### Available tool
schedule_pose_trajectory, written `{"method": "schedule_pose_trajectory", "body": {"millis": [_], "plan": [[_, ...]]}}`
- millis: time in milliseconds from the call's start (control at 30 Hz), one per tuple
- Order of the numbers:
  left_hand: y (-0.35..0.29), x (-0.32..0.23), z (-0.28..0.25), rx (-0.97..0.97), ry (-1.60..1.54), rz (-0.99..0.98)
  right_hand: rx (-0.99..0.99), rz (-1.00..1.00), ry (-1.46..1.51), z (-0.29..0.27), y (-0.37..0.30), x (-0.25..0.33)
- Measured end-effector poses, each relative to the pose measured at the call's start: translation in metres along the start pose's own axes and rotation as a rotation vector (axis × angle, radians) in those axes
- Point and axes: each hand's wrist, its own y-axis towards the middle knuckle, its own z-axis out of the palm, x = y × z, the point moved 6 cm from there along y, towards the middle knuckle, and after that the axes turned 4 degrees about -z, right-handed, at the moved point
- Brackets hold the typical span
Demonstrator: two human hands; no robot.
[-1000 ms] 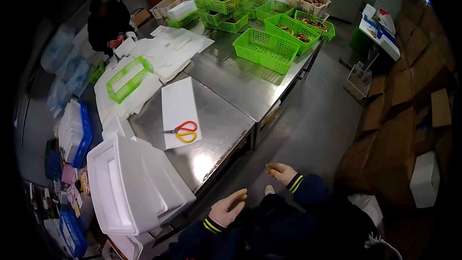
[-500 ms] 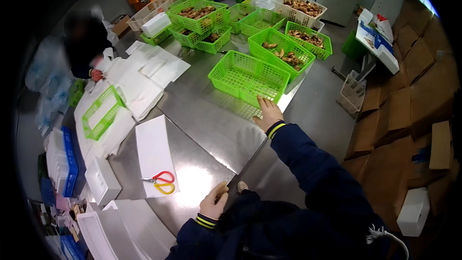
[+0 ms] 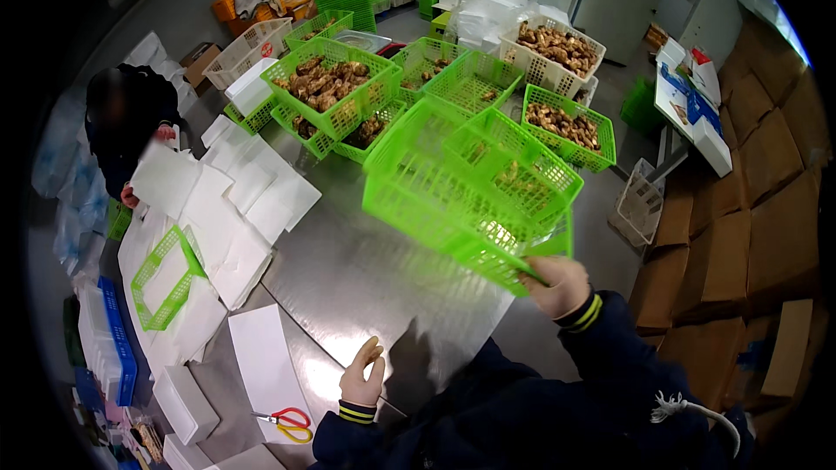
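Observation:
My gloved right hand (image 3: 560,287) grips the near rim of a green plastic basket (image 3: 416,181). That basket is lifted and tilted, its mesh floor showing with nothing in it. Behind and under it sits another green basket, and brown mushrooms (image 3: 522,178) show dimly through the mesh. My left hand (image 3: 361,376), also gloved, hovers low over the steel table (image 3: 335,274) with thumb and fingers apart and nothing in them. Closest to it are red-and-yellow-handled scissors (image 3: 292,425) on a white sheet (image 3: 263,357).
Green baskets of mushrooms (image 3: 322,83) stand at the far side, beside a cream crate of mushrooms (image 3: 557,50). White paper sheets (image 3: 222,209) and an upright green basket frame (image 3: 165,283) lie left. A co-worker (image 3: 131,122) stands far left. Cardboard boxes (image 3: 714,235) line the right.
My right hand has closed on the green basket's rim and raised and tipped it off the table. My left hand has stayed low near the table. The view has shifted.

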Motion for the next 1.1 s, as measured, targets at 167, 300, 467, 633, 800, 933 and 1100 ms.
{"method": "schedule_pose_trajectory", "body": {"millis": [167, 300, 467, 633, 800, 933, 1100], "plan": [[0.066, -0.011, 0.037, -0.042, -0.032, -0.124, -0.326, -0.01, -0.293, -0.071, 0.13, -0.14], [0.1, -0.039, 0.074, -0.055, -0.076, -0.133, -0.107, 0.247, -0.401, -0.051, 0.209, -0.299], [0.106, -0.031, 0.051, -0.169, 0.041, -0.182, 0.321, 0.453, -0.532, -0.018, 0.21, -0.434], [0.009, 0.042, -0.028, -0.597, 0.047, -0.366, 0.071, 0.123, 0.749, 0.085, 0.337, -0.227], [-0.086, 0.012, -0.066, -0.862, 0.271, -0.448, 0.899, 0.74, 1.31, 0.21, 0.386, -0.042], [-0.215, -0.027, -0.136, -1.219, 0.86, -0.389, 0.533, 1.143, 1.438, 0.276, 0.452, -0.078], [-0.436, -0.08, -0.23, -1.66, 1.503, -0.738, 0.223, 1.131, 1.482, 0.252, 0.461, -0.032]]}}
